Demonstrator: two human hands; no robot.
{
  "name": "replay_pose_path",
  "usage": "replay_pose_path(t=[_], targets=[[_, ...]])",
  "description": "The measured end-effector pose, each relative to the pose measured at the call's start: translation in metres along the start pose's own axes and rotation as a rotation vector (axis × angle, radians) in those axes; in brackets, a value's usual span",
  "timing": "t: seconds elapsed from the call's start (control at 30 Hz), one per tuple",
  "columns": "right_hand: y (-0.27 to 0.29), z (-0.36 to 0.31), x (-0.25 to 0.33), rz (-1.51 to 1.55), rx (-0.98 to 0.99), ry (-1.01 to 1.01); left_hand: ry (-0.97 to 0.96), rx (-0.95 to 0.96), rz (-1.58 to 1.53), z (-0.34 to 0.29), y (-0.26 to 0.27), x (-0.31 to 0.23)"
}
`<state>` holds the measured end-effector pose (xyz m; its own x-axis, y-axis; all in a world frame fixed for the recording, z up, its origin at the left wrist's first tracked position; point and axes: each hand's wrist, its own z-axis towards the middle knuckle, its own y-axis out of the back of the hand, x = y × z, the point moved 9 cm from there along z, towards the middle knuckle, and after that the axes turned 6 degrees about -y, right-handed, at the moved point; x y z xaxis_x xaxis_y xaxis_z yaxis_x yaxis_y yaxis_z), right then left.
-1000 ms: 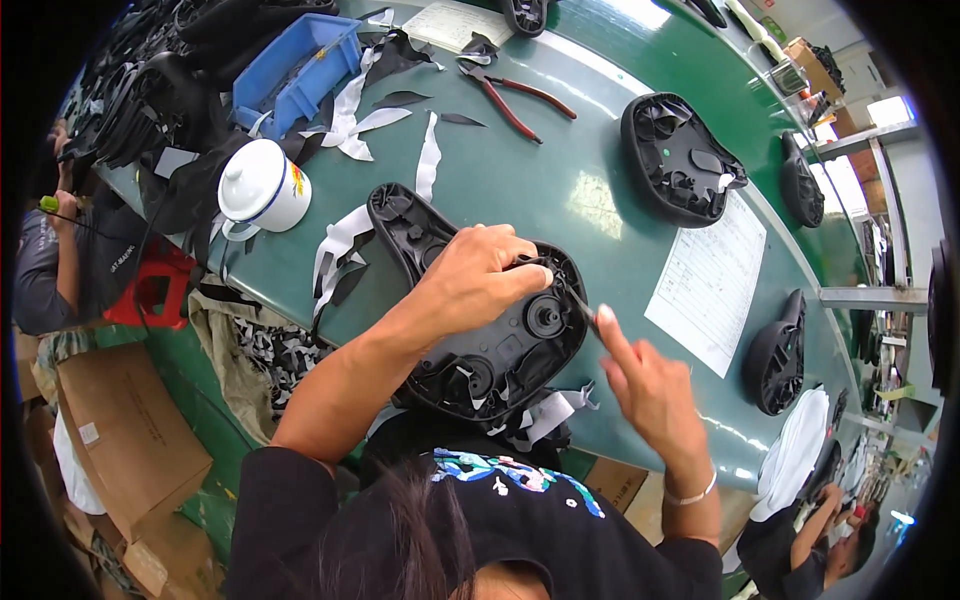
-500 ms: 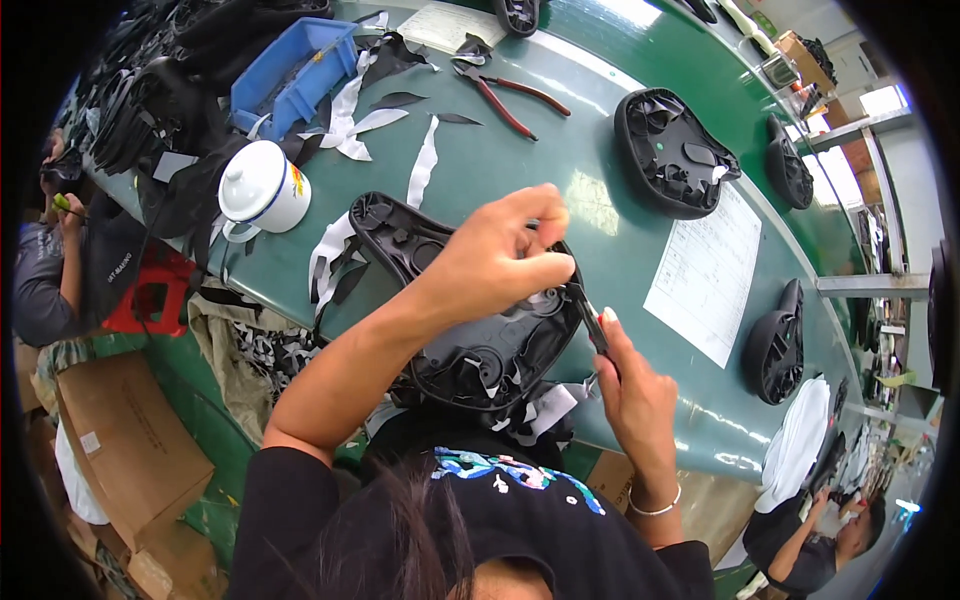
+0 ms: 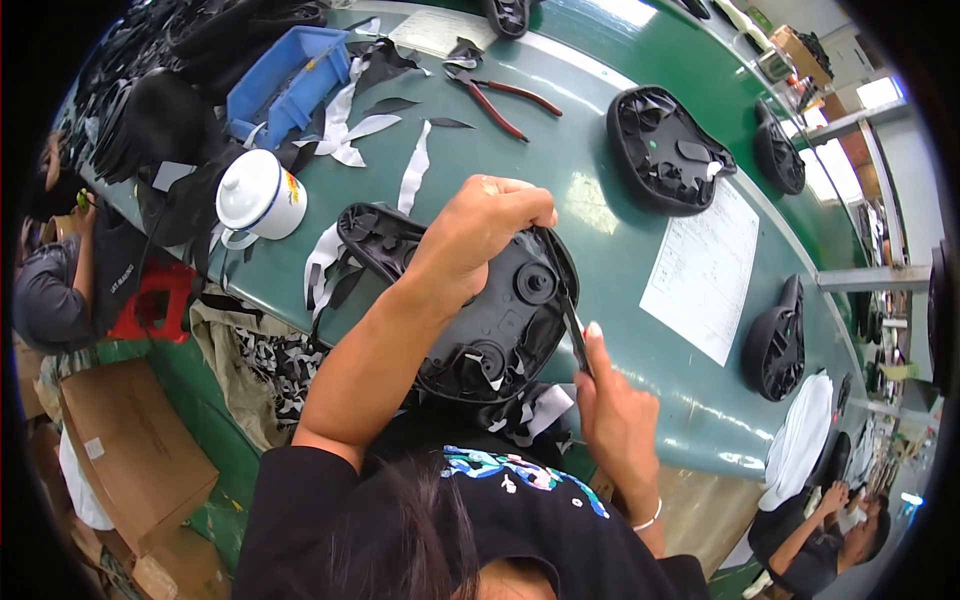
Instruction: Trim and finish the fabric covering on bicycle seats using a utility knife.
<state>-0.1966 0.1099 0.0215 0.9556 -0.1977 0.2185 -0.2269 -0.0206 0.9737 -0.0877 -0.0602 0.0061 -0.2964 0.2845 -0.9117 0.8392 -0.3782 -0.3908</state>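
Upside down on the table edge in front of me lies a black bicycle saddle (image 3: 500, 315), its hard plastic base showing and dark cover material folded around the rim. My left hand (image 3: 480, 225) is closed over the saddle's far side, its fingers pinched at the cover edge; what exactly they hold is mostly hidden by the hand. My right hand (image 3: 615, 415) grips a knife (image 3: 578, 340) whose thin blade points up along the saddle's right rim. White and black trimmings (image 3: 545, 408) hang by the saddle's near side.
Pliers with red handles (image 3: 500, 95), cut strips (image 3: 416, 165), a white lidded mug (image 3: 262, 195) and a blue bin (image 3: 290, 85) lie beyond to the left. More saddles (image 3: 665, 150) and a written sheet (image 3: 703, 275) are right. Co-workers sit at both sides; a cardboard box (image 3: 140, 440) stands lower left.
My left hand has drawn back left and turned over, uncovering more of the saddle base. The knife and my right hand have shifted slightly left and down along the rim.
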Motion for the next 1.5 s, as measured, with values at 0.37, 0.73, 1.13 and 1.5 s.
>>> replay_pose_path(t=[0.37, 0.73, 1.13, 1.5], targets=[[0.004, 0.020, 0.000, 0.033, -0.131, 0.090, -0.056, -0.043, 0.004, 0.005, 0.005, 0.003], [-0.003, 0.023, 0.005, -0.022, -0.071, -0.060, -0.542, 0.480, -0.206, -0.011, -0.044, -0.049], [0.031, 0.042, 0.005, -0.078, -0.070, 0.136, -0.869, 0.369, 1.688, -0.033, -0.036, -0.021], [0.031, 0.043, 0.010, -0.230, -0.037, 0.119, -0.556, -0.328, 0.742, 0.006, 0.058, -0.048]])
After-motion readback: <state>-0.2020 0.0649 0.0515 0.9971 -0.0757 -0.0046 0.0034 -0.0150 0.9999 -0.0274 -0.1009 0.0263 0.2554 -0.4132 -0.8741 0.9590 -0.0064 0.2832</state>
